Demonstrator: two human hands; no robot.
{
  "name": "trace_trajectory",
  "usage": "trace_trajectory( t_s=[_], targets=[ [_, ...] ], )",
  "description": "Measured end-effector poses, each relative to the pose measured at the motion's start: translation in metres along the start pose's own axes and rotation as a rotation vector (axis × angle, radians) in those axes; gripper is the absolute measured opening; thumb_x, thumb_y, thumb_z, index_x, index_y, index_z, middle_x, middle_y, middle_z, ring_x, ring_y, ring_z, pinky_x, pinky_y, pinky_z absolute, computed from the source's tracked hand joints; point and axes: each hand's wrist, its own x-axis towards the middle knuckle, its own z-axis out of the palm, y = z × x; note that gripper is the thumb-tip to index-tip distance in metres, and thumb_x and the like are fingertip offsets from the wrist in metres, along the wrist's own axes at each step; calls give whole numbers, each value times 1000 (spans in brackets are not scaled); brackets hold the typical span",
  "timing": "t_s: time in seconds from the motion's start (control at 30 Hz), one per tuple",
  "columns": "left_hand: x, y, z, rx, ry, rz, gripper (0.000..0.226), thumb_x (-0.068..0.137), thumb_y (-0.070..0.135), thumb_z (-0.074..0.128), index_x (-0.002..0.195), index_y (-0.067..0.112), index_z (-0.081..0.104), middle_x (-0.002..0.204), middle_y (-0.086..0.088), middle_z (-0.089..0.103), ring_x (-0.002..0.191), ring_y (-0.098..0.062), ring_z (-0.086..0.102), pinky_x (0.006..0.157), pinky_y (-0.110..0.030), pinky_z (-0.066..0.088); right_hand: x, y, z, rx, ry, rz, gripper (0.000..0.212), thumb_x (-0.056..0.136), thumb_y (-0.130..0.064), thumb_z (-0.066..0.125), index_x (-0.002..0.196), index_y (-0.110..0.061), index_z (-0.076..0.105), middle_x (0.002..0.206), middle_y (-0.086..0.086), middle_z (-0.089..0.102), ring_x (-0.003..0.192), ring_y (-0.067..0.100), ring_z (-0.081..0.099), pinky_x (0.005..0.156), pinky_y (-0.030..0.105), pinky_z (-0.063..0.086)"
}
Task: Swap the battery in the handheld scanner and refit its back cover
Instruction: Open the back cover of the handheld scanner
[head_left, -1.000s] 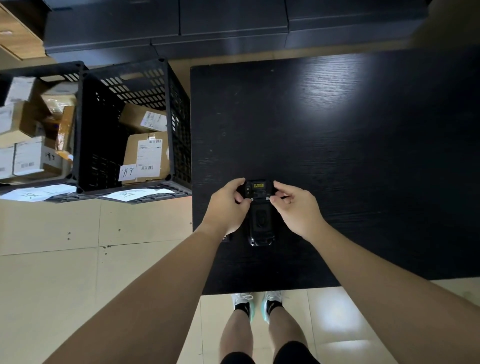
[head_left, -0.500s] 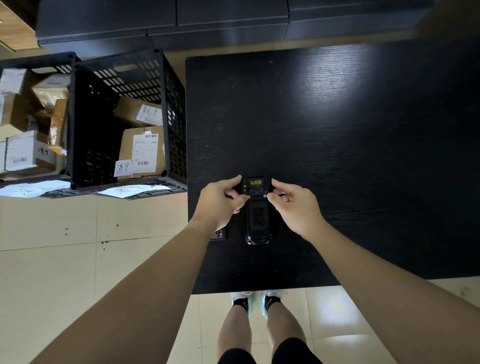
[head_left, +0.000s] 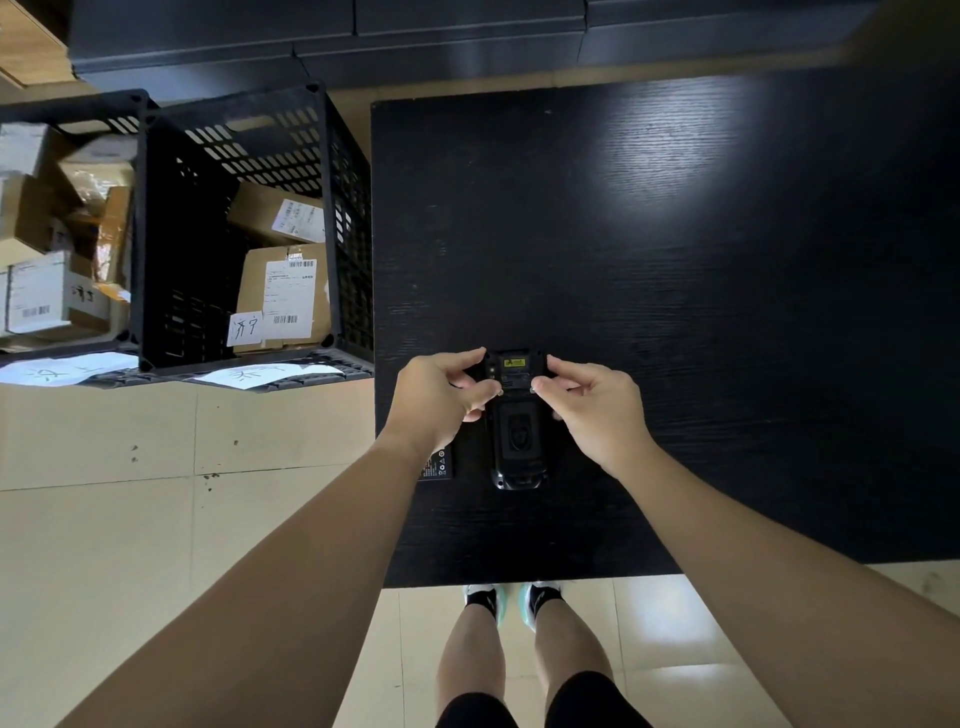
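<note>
A black handheld scanner (head_left: 519, 431) lies face down near the front left corner of a dark, wood-grained square table (head_left: 675, 312), its back up and a small yellow label showing near its far end. The left hand (head_left: 436, 400) pinches the scanner's left edge near the top, thumb and forefinger closed on it; the right hand (head_left: 597, 405) does the same on the right edge, fingertips meeting the casing at the shoulder of the device. The two hands sit apart, one on each side of the unit. Just left of the scanner, partly under the left wrist, a flat black battery pack with white printed markings (head_left: 439, 465) rests on the table. On the tiled floor to the left stands a black slatted plastic crate (head_left: 208, 218) holding brown cardboard parcels with white shipping labels (head_left: 285, 296).
</note>
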Motion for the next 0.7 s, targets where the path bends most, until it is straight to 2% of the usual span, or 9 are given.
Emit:
trace_trajectory(
  t_s=[0.07,0.27,0.4,0.57,0.63,0.7],
  targets=[
    [1,4,-1,13,10,-17,49,80,14,85,127,17,69,80,-4,75,71,-17,76,82,-30,62,0,-1,1,36,-2,15,24,83,-23,80,106,-27,75,68,-16,73,81,11,73,83,40,61],
    [4,9,-3,29,5,-38,48,76,14,88,122,17,72,77,-1,72,67,-18,76,86,-34,61,0,-4,-1,63,6,50,20,82,-22,81,102,-21,79,83,-7,78,77,13,75,75,36,63],
    [2,8,-2,30,6,-41,48,77,14,87,123,17,71,75,1,72,70,-20,76,87,-34,61,1,-3,0,64,5,56,24,82,-24,81,105,-19,78,88,-5,78,79,12,75,76,37,63],
    [0,7,1,35,21,-28,48,80,15,84,126,17,70,75,0,73,71,-19,75,88,-31,60,-1,-4,-1,0,-18,24,25,86,-28,75,110,-23,76,84,-8,76,77,12,73,82,36,61],
    [-5,8,3,39,31,-21,51,84,14,80,132,14,65,77,2,73,74,-17,73,89,-31,59,-5,-7,-2,-44,-33,11,30,90,-29,71,119,-24,70,88,-10,74,82,9,71,86,30,58],
    [-11,6,7,37,68,-21,55,86,14,77,138,14,59,85,2,74,85,-16,72,94,-34,56,-12,-11,-3,-95,-40,-14,35,92,-28,68,127,-26,62,102,-12,70,89,4,66,83,19,52]
  ],
)
